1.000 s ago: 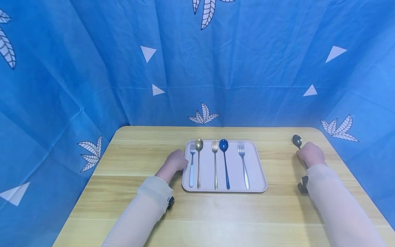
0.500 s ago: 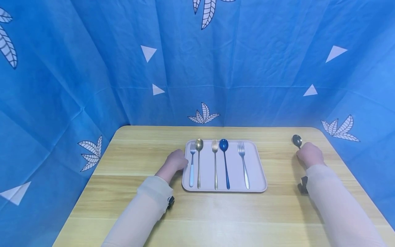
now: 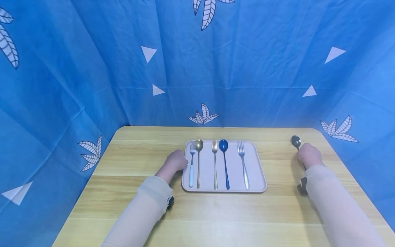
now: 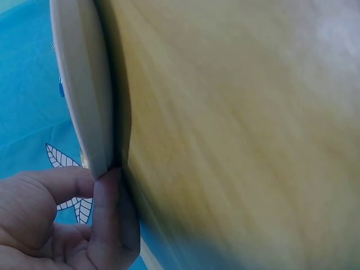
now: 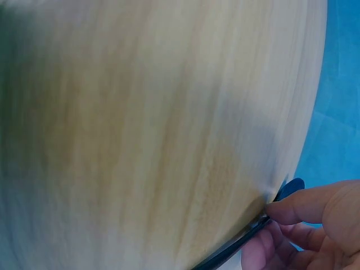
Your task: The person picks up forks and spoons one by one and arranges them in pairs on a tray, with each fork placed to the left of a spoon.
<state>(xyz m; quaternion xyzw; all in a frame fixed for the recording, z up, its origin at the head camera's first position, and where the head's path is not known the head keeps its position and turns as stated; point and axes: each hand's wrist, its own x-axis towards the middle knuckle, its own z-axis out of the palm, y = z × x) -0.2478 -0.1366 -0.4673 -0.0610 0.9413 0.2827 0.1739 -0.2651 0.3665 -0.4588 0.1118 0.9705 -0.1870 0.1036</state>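
Observation:
My left hand (image 3: 177,160) pinches the left rim of a pale pink tray (image 3: 208,178); the left wrist view shows thumb and fingers on either side of the tray's edge (image 4: 84,90). At the table's right side, my right hand (image 3: 309,155) pinches the handle of a dark spoon (image 3: 296,141), whose bowl points away from me. In the right wrist view the dark handle (image 5: 233,246) runs close over the table. Lined up on the tray are a fork with a light blue handle (image 3: 191,171), a gold spoon (image 3: 199,145), a gold fork (image 3: 215,151), a blue spoon (image 3: 223,145) and a silver fork (image 3: 243,157).
The wooden table (image 3: 222,219) has rounded far corners. A blue curtain (image 3: 262,68) with white leaf and triangle prints hangs behind it and on both sides. A bare strip of tray lies between the blue spoon and the silver fork.
My right hand and the dark spoon have shifted very slightly to the left. The left hand, the tray and its cutlery stay where they were.

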